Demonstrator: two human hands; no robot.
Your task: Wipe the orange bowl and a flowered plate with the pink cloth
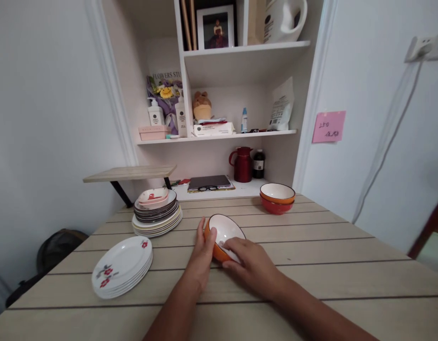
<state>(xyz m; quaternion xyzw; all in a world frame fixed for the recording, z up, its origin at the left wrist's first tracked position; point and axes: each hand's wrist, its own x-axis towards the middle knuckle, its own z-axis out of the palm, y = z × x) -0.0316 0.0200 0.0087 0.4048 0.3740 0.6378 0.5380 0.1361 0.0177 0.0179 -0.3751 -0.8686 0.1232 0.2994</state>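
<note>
An orange bowl (221,255) with a white inside and a dark rim is tilted toward me at the middle of the table. My left hand (203,246) grips its left side, thumb over the rim and fingers around the outside. At the near right edge, my right hand (252,263) is closed on the bowl, with its fingers reaching over the rim onto the white inside and the thumb below. Something small and whitish shows by those fingertips, too unclear to name.
Flowered white plates (122,260) are stacked at the left front. Behind them, a mixed plate stack (156,225) carries small pink dishes (153,196). An orange bowl (277,192) nests in a red bowl (275,207) at back right. A red jug (243,163) stands beneath the shelves.
</note>
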